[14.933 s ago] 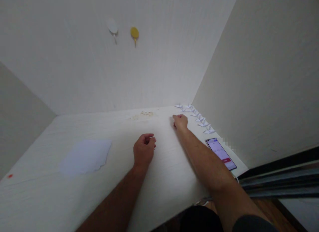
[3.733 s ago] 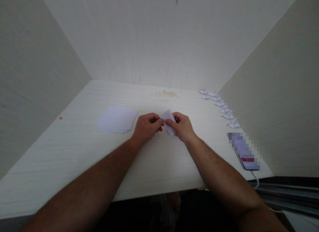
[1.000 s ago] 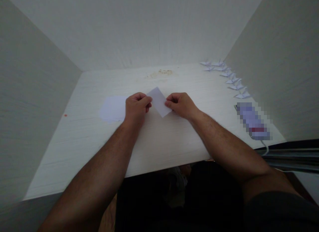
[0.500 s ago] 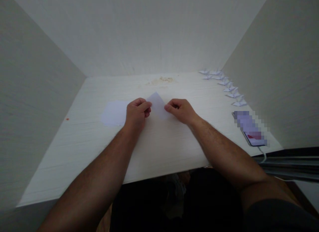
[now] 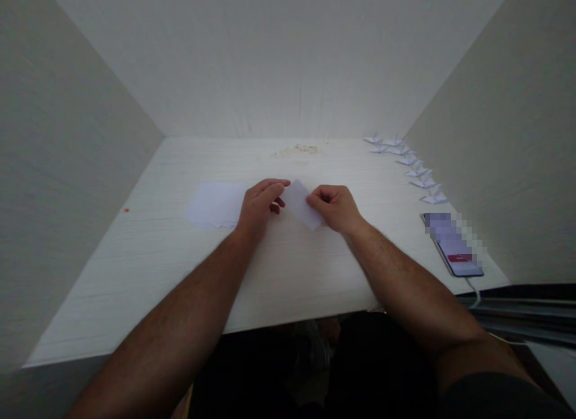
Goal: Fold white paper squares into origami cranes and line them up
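A small folded white paper [image 5: 302, 204] lies tilted on the white table [image 5: 288, 269] between my two hands. My right hand [image 5: 335, 207] is curled, pinching the paper's right edge. My left hand [image 5: 260, 204] rests beside the paper's left edge with its fingers stretched toward it; I cannot tell whether they touch it. Just left of that hand lies a stack of white paper sheets [image 5: 213, 204].
A row of several small folded paper pieces [image 5: 411, 170] runs along the right wall. A phone [image 5: 454, 245] with a cable lies near the table's front right corner. A brownish stain [image 5: 297, 149] marks the far edge, a red dot [image 5: 126, 210] the left side. Walls close three sides.
My left hand has let go of the paper's corner and its fingers have stretched out. The paper has dropped lower toward the table, still pinched by my right hand.
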`<state>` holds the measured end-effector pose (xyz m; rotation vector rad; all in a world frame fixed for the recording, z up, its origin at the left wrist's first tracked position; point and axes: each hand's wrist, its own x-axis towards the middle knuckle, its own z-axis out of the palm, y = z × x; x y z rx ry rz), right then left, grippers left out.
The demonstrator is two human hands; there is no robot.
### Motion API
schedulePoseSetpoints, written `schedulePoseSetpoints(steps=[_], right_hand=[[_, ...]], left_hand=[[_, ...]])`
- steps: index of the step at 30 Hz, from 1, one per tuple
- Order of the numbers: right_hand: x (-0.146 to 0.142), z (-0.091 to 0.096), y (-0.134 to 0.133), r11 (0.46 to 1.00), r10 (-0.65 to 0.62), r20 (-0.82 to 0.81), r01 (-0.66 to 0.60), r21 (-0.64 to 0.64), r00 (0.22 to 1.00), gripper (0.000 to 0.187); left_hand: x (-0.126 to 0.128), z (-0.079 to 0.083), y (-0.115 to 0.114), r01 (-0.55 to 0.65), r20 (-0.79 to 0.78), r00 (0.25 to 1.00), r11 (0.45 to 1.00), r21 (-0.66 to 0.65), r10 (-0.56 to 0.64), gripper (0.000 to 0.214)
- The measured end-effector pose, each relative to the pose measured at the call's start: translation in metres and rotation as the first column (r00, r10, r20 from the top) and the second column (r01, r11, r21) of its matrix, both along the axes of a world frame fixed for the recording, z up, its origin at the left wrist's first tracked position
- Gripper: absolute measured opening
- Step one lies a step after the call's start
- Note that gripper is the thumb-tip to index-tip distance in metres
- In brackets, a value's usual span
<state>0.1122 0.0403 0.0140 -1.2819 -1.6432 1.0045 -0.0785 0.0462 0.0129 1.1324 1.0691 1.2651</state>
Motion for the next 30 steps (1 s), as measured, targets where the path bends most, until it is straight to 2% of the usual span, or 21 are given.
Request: schedulePoseSetpoints(steps=[3,6,8,12,15,17,20,23,26,30], right_hand=[[-0.001,0.0,-0.002,0.997,0.075,0.019,-0.075,-0.02,0.997,0.031],[-0.003,0.001,-0.005,0.993,0.114,0.066,-0.113,-0.022,0.991,0.031],[-0.004,0.001,-0.006,0.993,0.121,0.096,-0.12,-0.011,0.988,0.031],[-0.004,0.001,-0.007,0.989,0.146,0.119,-0.146,-0.008,0.982,0.031],[-0.005,0.001,-0.007,0.991,0.134,0.132,-0.134,-0.007,0.982,0.031],[-0.005,0.0,-0.007,0.992,0.127,0.085,-0.126,-0.014,0.988,0.031],[-0.003,0.001,-0.006,0.991,0.127,-0.144,-0.133,-0.032,0.981,0.034],[0.002,0.004,-0.005,0.966,0.225,-0.348,-0.255,-0.044,0.91,0.037],[0.005,0.006,-0.006,0.928,0.329,-0.338,-0.369,-0.058,0.881,0.027],[0.005,0.005,-0.008,0.897,0.375,-0.299,-0.425,-0.124,0.878,0.019]], left_hand=[[0.0,0.0,0.0,0.058,0.0,0.998,0.998,0.008,-0.058,0.032],[0.002,0.001,-0.002,0.101,-0.119,0.988,0.995,-0.009,-0.101,0.027],[0.003,0.001,-0.003,0.069,-0.186,0.98,0.997,-0.026,-0.073,0.025],[0.009,0.001,-0.005,-0.031,-0.179,0.984,0.999,-0.028,0.026,0.017],[0.012,0.0,-0.005,-0.017,-0.194,0.981,1.0,0.025,0.022,0.017],[0.011,-0.001,-0.004,-0.028,-0.198,0.98,0.999,0.043,0.036,0.019],[0.007,-0.001,-0.001,-0.074,-0.15,0.986,0.997,0.013,0.075,0.021],[0.002,0.003,0.001,-0.015,-0.017,1.0,0.994,-0.11,0.013,0.021],[0.0,0.009,0.0,0.091,0.08,0.994,0.973,-0.211,-0.075,0.02],[-0.001,0.01,-0.001,0.161,0.064,0.987,0.959,-0.234,-0.15,0.019]])
